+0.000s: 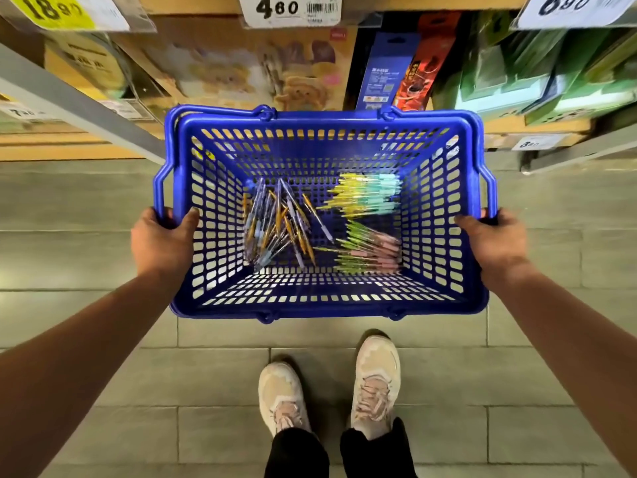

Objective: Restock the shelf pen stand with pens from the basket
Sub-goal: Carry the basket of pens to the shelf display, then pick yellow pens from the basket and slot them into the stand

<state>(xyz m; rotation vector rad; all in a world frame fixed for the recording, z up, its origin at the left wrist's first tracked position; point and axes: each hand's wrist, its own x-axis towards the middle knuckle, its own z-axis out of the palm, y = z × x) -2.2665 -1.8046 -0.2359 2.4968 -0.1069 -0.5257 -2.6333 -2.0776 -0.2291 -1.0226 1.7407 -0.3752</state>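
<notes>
- Head view: left hand (157,241) and right hand (491,241) each grip a side rim of the blue basket (325,307), fingers curled over it.
- Basket is held above the tiled floor (103,201).
- Pens (279,224) lie loose on the basket bottom.

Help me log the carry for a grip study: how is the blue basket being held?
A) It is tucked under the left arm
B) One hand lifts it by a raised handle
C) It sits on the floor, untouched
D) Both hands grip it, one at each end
D: the left hand and the right hand each curl round opposite ends of the basket, holding it in the air.
</notes>
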